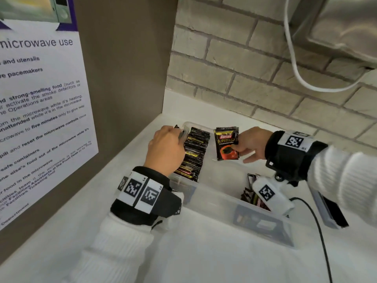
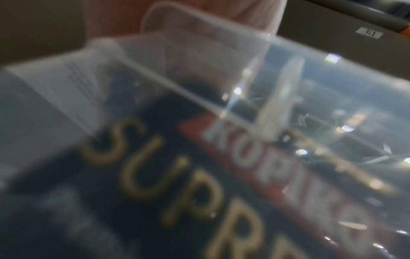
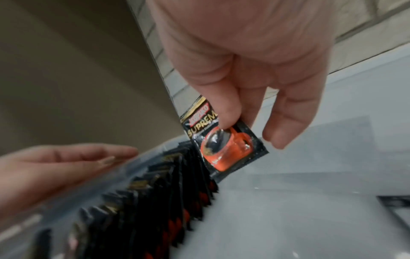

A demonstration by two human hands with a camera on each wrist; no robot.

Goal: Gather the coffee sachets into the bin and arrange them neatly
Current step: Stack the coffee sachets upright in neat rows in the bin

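A clear plastic bin [image 1: 214,199] stands on the white counter. Along its left side runs a row of black coffee sachets [image 1: 195,152] set on edge [image 3: 155,201]. My left hand [image 1: 175,135] lies against the bin's left wall near the far corner, fingers fairly straight [image 3: 66,157]. The left wrist view is blurred: a sachet [image 2: 155,175] shows through the bin wall [image 2: 199,103]. My right hand [image 1: 237,149] pinches a small stack of sachets [image 1: 226,144] upright over the bin's far end, just right of the row. The thumb presses the front sachet [image 3: 226,150].
A few loose sachets [image 1: 250,193] lie in the bin's near right corner. A brown panel with a microwave notice [image 1: 40,119] stands at the left. At the back is a brick wall [image 1: 244,78] with a white cable. A dark device [image 1: 330,213] lies right of the bin.
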